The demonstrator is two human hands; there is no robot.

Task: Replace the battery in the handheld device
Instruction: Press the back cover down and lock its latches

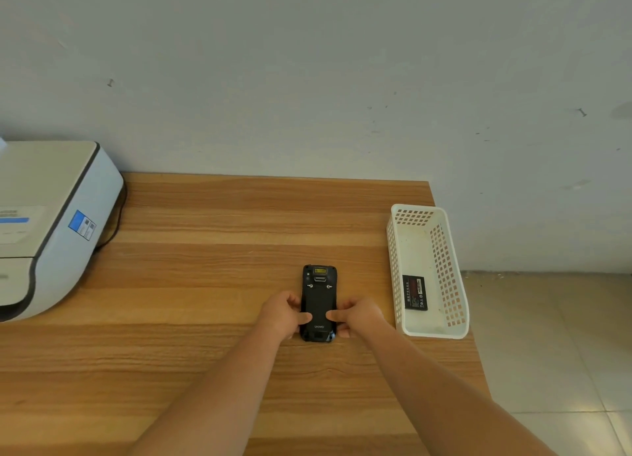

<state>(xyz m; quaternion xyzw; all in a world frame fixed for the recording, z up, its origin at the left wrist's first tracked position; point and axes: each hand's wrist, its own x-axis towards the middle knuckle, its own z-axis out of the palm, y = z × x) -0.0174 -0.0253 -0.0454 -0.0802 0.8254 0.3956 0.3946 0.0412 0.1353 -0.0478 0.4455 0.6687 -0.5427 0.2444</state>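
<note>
Here the left hand [285, 313] and right hand [355, 315] grip the black handheld scanner [318, 301] face-down on the desk [205, 284], fingers curled round its sides, thumbs pressing its back cover, a battery [415, 292] in the white basket [448, 277] alongside

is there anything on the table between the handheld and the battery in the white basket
Only the basket's own perforated left wall. The battery lies flat on the basket floor, right of the handheld device, which the left hand and right hand grip. The strip of wooden table between them is bare, and the basket is open on top.
</note>
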